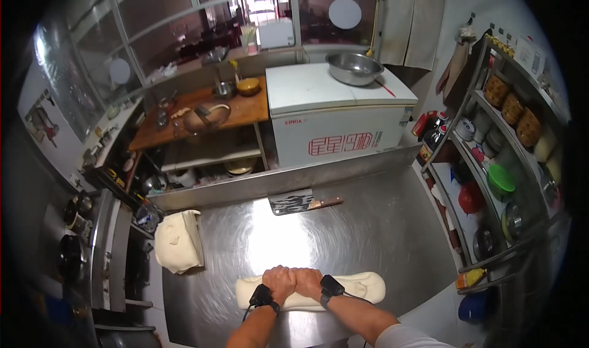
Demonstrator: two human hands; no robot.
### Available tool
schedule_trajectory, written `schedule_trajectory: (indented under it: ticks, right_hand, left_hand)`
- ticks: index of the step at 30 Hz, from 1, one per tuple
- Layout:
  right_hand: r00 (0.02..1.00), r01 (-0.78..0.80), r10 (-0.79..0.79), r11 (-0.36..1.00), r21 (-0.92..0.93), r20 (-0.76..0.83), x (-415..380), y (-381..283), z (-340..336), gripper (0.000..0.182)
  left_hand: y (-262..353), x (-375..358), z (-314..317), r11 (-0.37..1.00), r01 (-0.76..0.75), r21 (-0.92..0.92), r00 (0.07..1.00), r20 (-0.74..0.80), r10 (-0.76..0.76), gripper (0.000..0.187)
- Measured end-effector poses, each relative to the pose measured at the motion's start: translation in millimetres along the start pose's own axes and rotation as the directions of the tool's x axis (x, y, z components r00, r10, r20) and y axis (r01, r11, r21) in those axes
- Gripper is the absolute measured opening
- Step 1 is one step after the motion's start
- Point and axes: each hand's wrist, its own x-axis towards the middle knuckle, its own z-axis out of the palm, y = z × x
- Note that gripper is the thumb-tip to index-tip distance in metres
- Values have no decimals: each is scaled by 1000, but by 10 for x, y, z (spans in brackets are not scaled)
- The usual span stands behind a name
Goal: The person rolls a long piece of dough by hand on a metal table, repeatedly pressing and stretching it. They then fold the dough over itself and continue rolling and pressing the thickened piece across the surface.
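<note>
A long roll of pale dough [362,286] lies across the steel worktop close to me. My left hand [280,283] and my right hand [308,282] are side by side on its middle, touching each other, with fingers curled down into the dough. Both wrists wear black straps with small boxes. What the fingertips do underneath is hidden. A second, larger block of dough [178,242] rests at the worktop's left edge. Beyond the roll lies a cleaver [293,202] with a wooden handle, flat near the back ledge.
The steel worktop [405,225] has a raised back ledge [307,173]. Behind it stand a white chest freezer [288,133] bearing a metal bowl [354,69] and a wooden board [245,112] with pans. Shelves [454,182] with bowls and jars flank the right; a stove [101,250] stands left.
</note>
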Motion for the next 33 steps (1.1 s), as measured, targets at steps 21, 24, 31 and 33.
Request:
schedule_trajectory:
  ticks: [21, 24, 31, 33]
  right_hand:
    - [979, 198, -188, 970, -140, 82, -511, -614, 359, 23]
    - [996, 77, -71, 988, -136, 50, -217, -578, 260, 24]
    - [994, -42, 40, 999, 21, 98, 101, -560, 46, 27]
    - [997, -39, 38, 999, 11, 67, 135, -377, 180, 28]
  left_hand:
    - [-75, -1106, -145, 993, 2, -114, 983, -181, -23, 17]
    - [-255, -646, -172, 992, 36, -123, 999, 24, -34, 18]
    - [-371, -191, -177, 979, 77, -191, 995, -48, -87, 26]
    - [-322, -194, -188, 980, 116, -164, 992, -31, -123, 30]
